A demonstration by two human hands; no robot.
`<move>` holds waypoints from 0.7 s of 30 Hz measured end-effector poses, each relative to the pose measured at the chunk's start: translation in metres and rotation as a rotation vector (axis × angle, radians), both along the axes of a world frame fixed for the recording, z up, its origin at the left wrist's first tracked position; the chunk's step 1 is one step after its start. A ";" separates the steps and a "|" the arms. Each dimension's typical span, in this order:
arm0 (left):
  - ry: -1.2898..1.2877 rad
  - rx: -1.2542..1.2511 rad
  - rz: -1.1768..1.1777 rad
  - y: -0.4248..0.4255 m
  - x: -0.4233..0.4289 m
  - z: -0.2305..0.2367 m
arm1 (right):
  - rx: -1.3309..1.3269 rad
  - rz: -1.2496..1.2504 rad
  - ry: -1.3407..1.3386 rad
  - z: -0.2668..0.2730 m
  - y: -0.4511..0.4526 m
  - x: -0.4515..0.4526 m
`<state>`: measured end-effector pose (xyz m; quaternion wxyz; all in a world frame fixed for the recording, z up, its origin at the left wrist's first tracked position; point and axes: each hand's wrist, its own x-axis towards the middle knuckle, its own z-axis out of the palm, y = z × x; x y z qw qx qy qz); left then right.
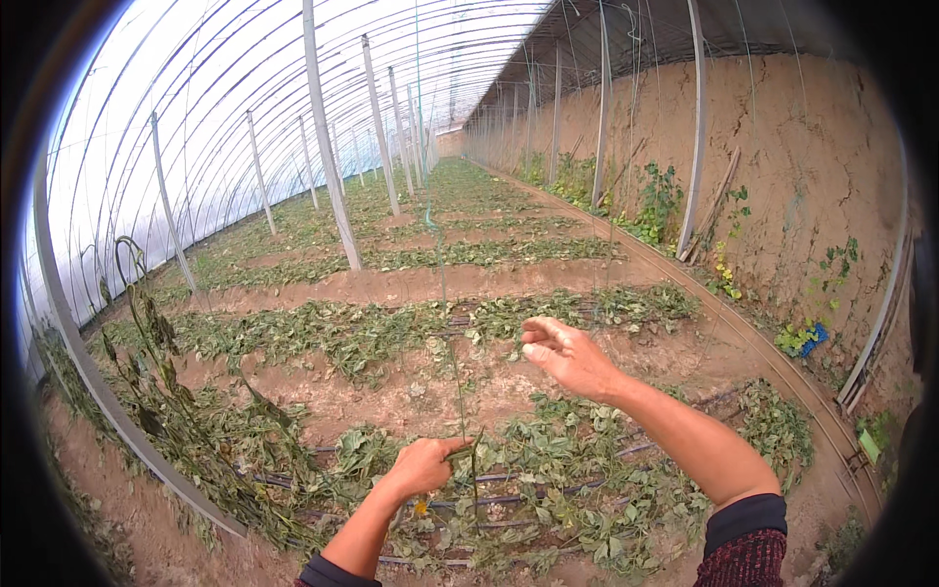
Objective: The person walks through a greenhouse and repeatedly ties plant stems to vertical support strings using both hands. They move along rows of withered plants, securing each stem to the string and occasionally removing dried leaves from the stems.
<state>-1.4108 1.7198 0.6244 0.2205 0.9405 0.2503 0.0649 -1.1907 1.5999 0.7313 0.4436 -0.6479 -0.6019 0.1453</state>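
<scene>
My left hand [424, 465] is at the lower middle, its index finger stretched towards a thin green plant stem [475, 477] that stands upright; a short green piece shows by its fingers. From this stem a thin green twine [442, 282] runs up towards the roof. My right hand [563, 356] is raised to the right of the twine, fingers curled and parted from the thumb, with nothing seen in it. Wilted leafy vines [579, 458] lie on the soil under both hands. A small yellow flower [420, 507] shows below my left hand.
Grey posts [330, 147] stand in rows under the arched greenhouse roof. On the left, wilted vines [158, 352] still hang upright near a slanting post. Dark drip hoses [513, 501] cross the bed. A narrow rail track [741, 334] runs beside the earthen wall [792, 183] at right.
</scene>
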 end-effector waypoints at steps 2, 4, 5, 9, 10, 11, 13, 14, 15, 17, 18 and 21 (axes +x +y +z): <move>0.075 -0.044 -0.053 -0.019 0.001 -0.065 | -0.033 0.169 -0.020 -0.036 0.000 -0.034; 0.212 -0.069 -0.092 -0.044 -0.001 -0.120 | -0.072 0.333 0.077 -0.072 0.002 -0.059; 0.276 -0.068 -0.132 -0.052 -0.003 -0.143 | -0.104 0.421 0.128 -0.091 0.002 -0.068; 0.384 -0.113 -0.054 -0.065 -0.035 -0.217 | -0.559 0.678 0.398 -0.187 -0.004 -0.089; 0.426 -0.173 -0.016 -0.056 -0.048 -0.227 | -0.540 0.653 0.412 -0.214 -0.012 -0.095; 0.427 -0.191 0.084 -0.049 -0.062 -0.235 | -0.521 0.627 0.332 -0.239 -0.023 -0.090; 0.445 -0.194 0.232 -0.030 -0.094 -0.248 | -0.585 0.415 0.048 -0.287 -0.044 -0.062; 0.439 -0.193 0.315 -0.022 -0.112 -0.254 | -0.628 0.294 -0.009 -0.309 -0.057 -0.040; 0.430 -0.165 0.427 -0.016 -0.129 -0.259 | -0.765 0.082 0.233 -0.328 -0.071 -0.015; 0.442 -0.224 0.658 -0.005 -0.159 -0.268 | -0.802 -0.287 0.387 -0.348 -0.111 0.056; 0.417 -0.217 0.727 -0.004 -0.173 -0.272 | -0.799 -0.462 0.195 -0.349 -0.133 0.097; 0.341 -0.210 0.902 -0.009 -0.192 -0.282 | -0.664 -1.061 -0.356 -0.321 -0.221 0.206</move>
